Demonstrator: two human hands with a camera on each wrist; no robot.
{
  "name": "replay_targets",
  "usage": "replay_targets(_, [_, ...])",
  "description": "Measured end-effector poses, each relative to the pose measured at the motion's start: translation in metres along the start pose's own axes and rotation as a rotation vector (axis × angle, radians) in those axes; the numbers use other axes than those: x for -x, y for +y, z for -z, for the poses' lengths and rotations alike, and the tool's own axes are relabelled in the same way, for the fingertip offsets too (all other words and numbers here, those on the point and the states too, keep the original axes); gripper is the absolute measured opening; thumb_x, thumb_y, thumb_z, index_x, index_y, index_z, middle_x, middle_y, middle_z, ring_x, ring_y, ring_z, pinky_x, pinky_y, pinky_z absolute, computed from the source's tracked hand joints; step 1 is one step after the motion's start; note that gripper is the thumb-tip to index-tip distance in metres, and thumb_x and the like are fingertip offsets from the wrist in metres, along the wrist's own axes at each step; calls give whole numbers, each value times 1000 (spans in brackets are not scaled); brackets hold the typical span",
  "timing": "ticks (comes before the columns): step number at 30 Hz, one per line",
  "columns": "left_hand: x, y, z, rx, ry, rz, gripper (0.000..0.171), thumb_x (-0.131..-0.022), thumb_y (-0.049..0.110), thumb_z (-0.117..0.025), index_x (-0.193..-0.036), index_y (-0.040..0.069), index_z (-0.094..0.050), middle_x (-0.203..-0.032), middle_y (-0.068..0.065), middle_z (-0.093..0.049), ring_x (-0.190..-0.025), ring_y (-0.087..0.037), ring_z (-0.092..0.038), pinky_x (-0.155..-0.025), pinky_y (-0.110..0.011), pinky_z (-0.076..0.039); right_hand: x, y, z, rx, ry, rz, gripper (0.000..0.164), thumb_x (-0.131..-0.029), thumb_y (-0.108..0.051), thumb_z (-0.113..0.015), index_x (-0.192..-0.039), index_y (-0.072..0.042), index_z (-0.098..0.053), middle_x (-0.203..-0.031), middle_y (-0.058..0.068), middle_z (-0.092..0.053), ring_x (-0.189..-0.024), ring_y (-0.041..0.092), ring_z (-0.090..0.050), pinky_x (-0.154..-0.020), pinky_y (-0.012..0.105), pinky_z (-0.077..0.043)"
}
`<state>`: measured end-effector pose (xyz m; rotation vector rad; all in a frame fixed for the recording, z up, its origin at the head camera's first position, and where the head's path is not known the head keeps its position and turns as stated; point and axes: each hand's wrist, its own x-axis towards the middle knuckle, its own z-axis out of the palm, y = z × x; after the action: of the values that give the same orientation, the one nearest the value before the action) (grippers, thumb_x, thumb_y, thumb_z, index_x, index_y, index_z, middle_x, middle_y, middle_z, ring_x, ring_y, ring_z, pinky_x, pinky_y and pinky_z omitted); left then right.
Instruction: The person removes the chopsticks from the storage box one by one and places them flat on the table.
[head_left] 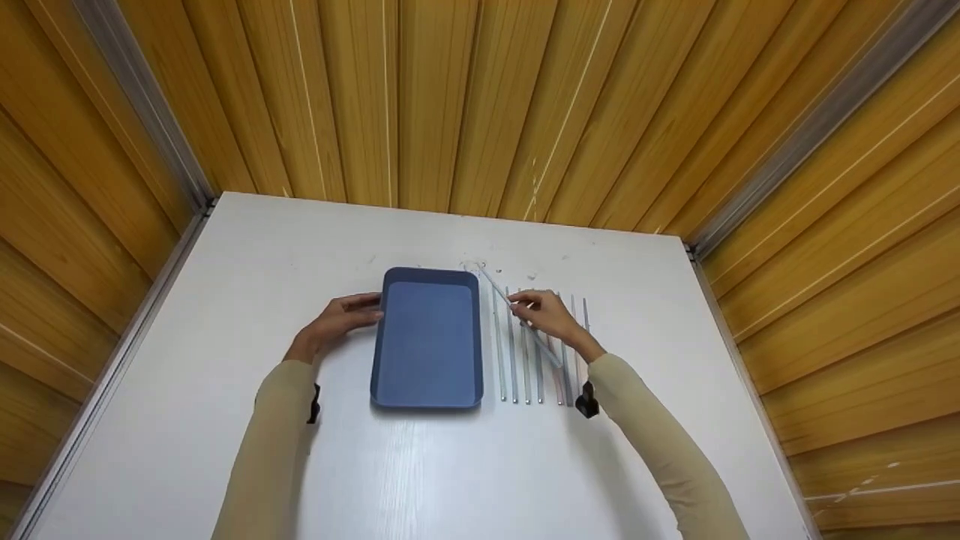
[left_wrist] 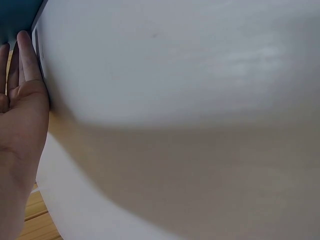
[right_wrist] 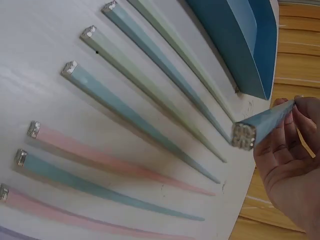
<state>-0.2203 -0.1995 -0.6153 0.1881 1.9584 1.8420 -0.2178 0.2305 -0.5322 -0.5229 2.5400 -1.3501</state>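
A blue rectangular tray [head_left: 427, 345] lies on the white table. My left hand [head_left: 345, 316] touches its left side; in the left wrist view, the extended fingers [left_wrist: 28, 57] rest against the tray wall. To the right of the tray, my right hand [head_left: 546, 312] pinches a blue chopstick [head_left: 541, 346] between thumb and fingers, held at a slant above the others. Its square, silvery patterned end [right_wrist: 243, 136] faces the right wrist camera. Beneath it lies a row of several chopsticks, among them a green one [right_wrist: 150, 90], a pink one [right_wrist: 120, 159] and a blue one [right_wrist: 100, 187].
The white table [head_left: 420, 480] is bounded by wood-patterned walls [head_left: 465, 112] at the back and sides, with metal rails [head_left: 810, 127] at the corners. Small marks [head_left: 532, 276] show on the tabletop behind the chopsticks.
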Motion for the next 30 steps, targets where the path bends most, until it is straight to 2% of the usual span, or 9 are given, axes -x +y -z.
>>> replay_targets(3, [0, 0, 0, -4, 7, 2, 60, -97, 19, -72, -151, 6, -49, -157, -17, -47, -144, -28, -49, -108, -26, -50, 3, 6, 9, -3, 41, -33, 30, -102, -9, -62, -125, 9, -67, -105, 33, -72, -71, 12, -64, -55, 16, -49])
replay_targets(9, [-1, -1, -1, -3, 7, 9, 61, -97, 19, -72, -152, 6, -48, -157, -17, -47, -146, -30, -46, -110, -28, -49, 14, 17, 26, -40, 92, -103, 32, -102, -10, -60, -127, 9, -66, -111, 31, -71, -79, 21, -68, -56, 17, -51])
replay_targets(12, [-2, -1, -1, 3, 10, 17, 61, -97, 19, -73, -152, 6, -49, -157, -16, -48, -146, -29, -45, -109, -26, -48, 25, 9, 36, -62, 95, -122, 33, -103, -7, -59, -129, 12, -63, -110, 34, -68, -85, 30, -69, -60, 24, -56])
replay_targets(16, [-2, 0, -2, 10, 17, 23, 61, -96, 18, -73, -151, 6, -49, -157, -16, -49, -145, -28, -46, -108, -24, -48, 35, 23, 47, -58, 122, -150, 34, -103, -8, -58, -130, 14, -61, -109, 34, -67, -85, 30, -69, -62, 25, -58])
replay_targets(19, [-2, 1, -1, 8, 22, 26, 60, -96, 18, -73, -151, 6, -50, -157, -16, -48, -147, -29, -44, -109, -25, -48, 37, 47, 53, -56, 172, -181, 35, -103, -13, -60, -130, 10, -64, -105, 25, -69, -78, 16, -67, -60, 22, -56])
replay_targets(23, [-2, 1, -1, 6, 26, 34, 60, -96, 19, -73, -151, 7, -50, -158, -14, -47, -149, -29, -41, -112, -27, -46, 46, 58, 59, -52, 218, -217, 35, -103, -13, -61, -129, 9, -64, -100, 17, -70, -74, 8, -64, -61, 22, -57])
replay_targets(27, [-2, -1, -1, -9, 14, 12, 60, -98, 17, -70, -152, 5, -47, -159, -18, -45, -149, -34, -41, -110, -27, -47, 56, 69, 62, -63, 264, -257, 35, -103, -13, -60, -131, 9, -64, -101, 17, -69, -77, 13, -67, -61, 19, -58])
replay_targets(30, [-2, -1, -1, -13, 9, -10, 59, -99, 14, -69, -152, 2, -46, -159, -21, -44, -148, -36, -41, -106, -24, -49, 63, 78, 65, -80, 298, -290, 35, -103, -13, -60, -131, 8, -64, -104, 22, -68, -79, 19, -69, -60, 18, -58])
